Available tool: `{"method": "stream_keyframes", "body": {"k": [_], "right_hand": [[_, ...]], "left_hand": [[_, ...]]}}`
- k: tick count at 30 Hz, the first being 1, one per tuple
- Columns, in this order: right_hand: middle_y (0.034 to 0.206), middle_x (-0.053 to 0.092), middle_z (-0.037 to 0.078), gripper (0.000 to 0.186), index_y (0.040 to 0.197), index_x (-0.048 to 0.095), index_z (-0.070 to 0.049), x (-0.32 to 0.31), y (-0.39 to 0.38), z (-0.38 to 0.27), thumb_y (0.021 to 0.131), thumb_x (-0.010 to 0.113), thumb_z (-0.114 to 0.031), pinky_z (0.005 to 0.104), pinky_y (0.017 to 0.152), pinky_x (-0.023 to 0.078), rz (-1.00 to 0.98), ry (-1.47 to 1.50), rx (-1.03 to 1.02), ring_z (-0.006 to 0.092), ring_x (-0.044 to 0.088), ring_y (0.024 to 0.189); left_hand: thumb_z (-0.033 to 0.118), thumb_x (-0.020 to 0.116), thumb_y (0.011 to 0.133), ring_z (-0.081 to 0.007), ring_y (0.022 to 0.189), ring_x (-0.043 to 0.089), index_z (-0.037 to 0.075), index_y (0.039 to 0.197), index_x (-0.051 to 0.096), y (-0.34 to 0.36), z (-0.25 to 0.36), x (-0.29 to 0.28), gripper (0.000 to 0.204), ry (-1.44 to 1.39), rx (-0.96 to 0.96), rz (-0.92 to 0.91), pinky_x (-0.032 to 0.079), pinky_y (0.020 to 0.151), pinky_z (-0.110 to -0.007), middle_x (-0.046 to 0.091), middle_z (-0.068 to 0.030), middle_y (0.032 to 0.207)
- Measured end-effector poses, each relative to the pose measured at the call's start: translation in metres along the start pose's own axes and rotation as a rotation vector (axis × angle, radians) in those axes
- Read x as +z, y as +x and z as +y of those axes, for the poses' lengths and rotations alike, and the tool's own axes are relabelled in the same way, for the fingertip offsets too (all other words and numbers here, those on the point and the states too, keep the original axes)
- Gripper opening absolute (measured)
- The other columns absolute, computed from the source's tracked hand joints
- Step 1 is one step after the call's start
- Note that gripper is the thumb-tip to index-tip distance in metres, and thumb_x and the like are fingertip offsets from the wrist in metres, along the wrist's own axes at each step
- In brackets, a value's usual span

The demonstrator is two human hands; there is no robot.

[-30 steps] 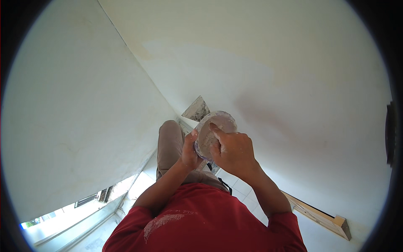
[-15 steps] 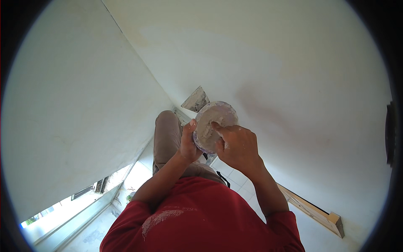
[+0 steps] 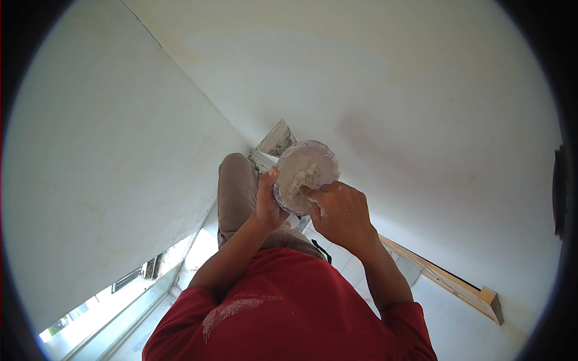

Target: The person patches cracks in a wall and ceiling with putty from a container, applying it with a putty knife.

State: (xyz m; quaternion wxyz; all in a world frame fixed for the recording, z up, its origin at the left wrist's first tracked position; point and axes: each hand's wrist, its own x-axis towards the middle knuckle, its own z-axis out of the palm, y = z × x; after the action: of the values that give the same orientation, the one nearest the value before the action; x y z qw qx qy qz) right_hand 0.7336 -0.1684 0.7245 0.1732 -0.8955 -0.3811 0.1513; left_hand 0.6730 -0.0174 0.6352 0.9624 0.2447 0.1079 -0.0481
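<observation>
My left hand (image 3: 269,201) grips the side of a round, crusted bowl (image 3: 332,161), its thumb up at the rim. The bowl tilts toward me and holds pale grey paste (image 3: 304,171), rough and lumpy in the middle. My right hand (image 3: 340,210) is at the bowl's near right edge, with its fingers curled and the tips down at the paste. Whether something small is between those fingertips, I cannot make out. Just beyond the bowl shows a flat, paste-smeared plate (image 3: 277,138) with a pointed corner; what holds it up is hidden.
A pale wall (image 3: 421,108) rises in front and meets another wall (image 3: 114,132) at a corner on the left. My raised knee (image 3: 235,180) is beside the bowl. A wooden frame (image 3: 445,280) is low on the right, and a bright opening (image 3: 102,307) lies lower left.
My right fingertips have drawn back toward me from the middle of the paste to its near side. More of the lumpy surface shows. The left hand still holds the bowl.
</observation>
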Motion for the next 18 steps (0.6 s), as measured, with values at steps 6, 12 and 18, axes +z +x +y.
{"method": "stream_keyframes", "body": {"k": [6,12,18], "right_hand": [[0.074,0.069,0.011,0.032,0.107,0.076,-0.013,0.011,-0.002,0.002,0.077,0.064,-0.01,0.0385,0.063,0.054,0.041,0.006,-0.013,0.0254,0.067,0.072],[0.076,0.07,0.013,0.029,0.104,0.076,-0.013,0.01,0.001,0.007,0.078,0.063,-0.01,0.0398,0.064,0.054,-0.065,0.061,0.024,0.0291,0.068,0.071],[0.076,0.07,0.015,0.025,0.099,0.078,-0.013,0.011,0.001,0.014,0.081,0.061,-0.013,0.0408,0.064,0.053,0.061,0.146,0.076,0.031,0.067,0.068]], "left_hand": [[0.055,0.047,0.094,-0.0275,0.121,0.057,0.001,0.143,0.038,0.0,-0.004,-0.004,0.073,0.043,0.016,-0.044,0.048,0.101,-0.043,0.055,-0.016,0.134],[0.047,0.051,0.094,-0.0275,0.124,0.055,0.001,0.145,0.034,0.002,-0.004,-0.007,0.071,0.166,0.089,-0.03,0.047,0.104,-0.041,0.052,-0.0169,0.137],[0.043,0.054,0.093,-0.0278,0.127,0.054,0.0,0.147,0.033,0.002,-0.007,-0.017,0.072,0.088,0.059,-0.043,0.045,0.106,-0.041,0.05,-0.0172,0.14]]}}
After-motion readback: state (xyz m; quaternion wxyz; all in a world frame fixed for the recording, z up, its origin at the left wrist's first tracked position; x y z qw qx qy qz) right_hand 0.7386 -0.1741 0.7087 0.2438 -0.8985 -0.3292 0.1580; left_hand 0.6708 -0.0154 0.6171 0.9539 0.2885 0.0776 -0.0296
